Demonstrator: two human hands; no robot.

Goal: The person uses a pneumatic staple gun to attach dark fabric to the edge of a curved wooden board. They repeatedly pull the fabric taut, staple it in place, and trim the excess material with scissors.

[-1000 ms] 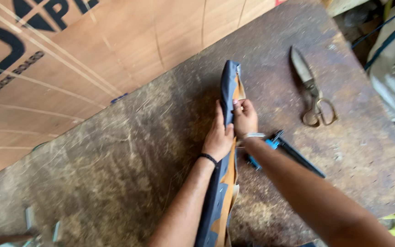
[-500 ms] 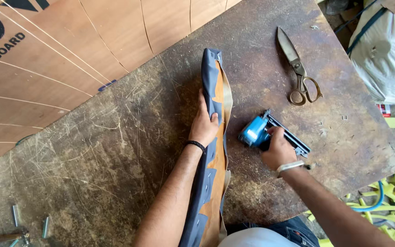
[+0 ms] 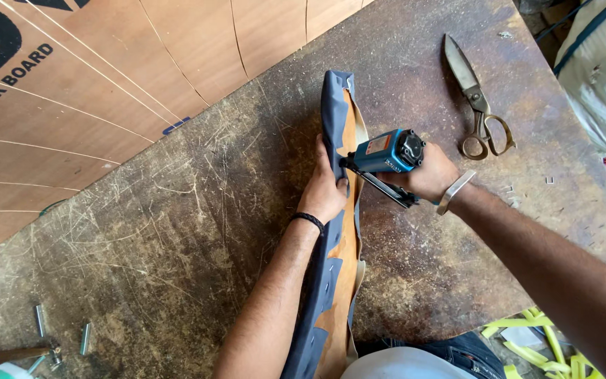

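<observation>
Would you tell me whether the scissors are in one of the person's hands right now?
No, the scissors lie untouched on the worktable, while the right hand holds the blue staple gun.

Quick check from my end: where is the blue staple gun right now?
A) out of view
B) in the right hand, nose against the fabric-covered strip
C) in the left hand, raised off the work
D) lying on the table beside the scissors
B: the right hand grips the blue staple gun with its nose at the fabric-covered strip, which the left hand presses down; the scissors lie apart on the table.

Workshop | scarred workbench (image 3: 177, 231) | plywood sheets (image 3: 142, 63) | shears (image 3: 475, 102)
</observation>
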